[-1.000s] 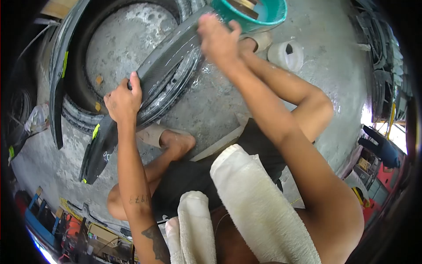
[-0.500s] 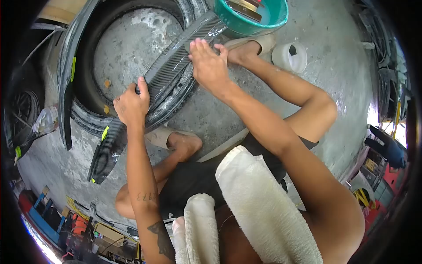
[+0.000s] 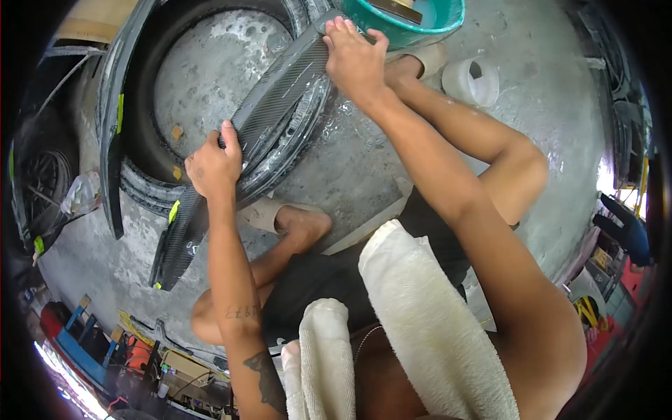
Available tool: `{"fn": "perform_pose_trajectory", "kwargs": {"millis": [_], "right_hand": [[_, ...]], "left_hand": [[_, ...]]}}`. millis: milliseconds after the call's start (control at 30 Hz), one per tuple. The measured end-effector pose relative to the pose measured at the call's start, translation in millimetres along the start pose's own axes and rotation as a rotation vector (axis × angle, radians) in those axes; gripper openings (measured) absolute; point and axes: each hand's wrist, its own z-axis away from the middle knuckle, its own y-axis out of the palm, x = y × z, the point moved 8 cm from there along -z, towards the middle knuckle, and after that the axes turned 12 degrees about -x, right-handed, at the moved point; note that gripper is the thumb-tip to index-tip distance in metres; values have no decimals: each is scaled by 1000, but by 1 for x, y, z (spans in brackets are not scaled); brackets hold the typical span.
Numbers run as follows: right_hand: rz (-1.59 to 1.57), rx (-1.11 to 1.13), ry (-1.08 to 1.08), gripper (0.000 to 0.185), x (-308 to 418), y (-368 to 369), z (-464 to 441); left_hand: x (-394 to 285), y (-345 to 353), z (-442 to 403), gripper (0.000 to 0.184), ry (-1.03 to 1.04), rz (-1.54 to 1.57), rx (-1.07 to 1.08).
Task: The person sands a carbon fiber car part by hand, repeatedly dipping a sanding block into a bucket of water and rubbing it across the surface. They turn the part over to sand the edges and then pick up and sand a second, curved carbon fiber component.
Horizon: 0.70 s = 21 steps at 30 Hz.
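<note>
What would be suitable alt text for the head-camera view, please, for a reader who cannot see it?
A left hand grips a long carbon-fibre-patterned panel lying across a tire, while the right hand rests near the panel's far end. A green bucket stands beside that end on the concrete floor.

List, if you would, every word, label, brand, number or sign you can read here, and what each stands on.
"1973", faint, as best I can tell: tattoo on the left forearm.
White marking on the patterned dark strip: too small to read.
White mark on the black shorts: too small to read.
</note>
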Motion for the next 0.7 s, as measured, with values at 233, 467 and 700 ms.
{"fn": "perform_pose_trajectory", "kwargs": {"millis": [233,467,700], "right_hand": [[-221,23,-170,33,50,-8,49],[36,-80,110,41,30,-1,21],[9,-16,15,30,-19,3,7]], "left_hand": [[-5,-3,-4,62,10,21,-20],[-1,0,-4,60,15,14,-82],[-3,-3,-3,62,-3,-3,-35]]}}
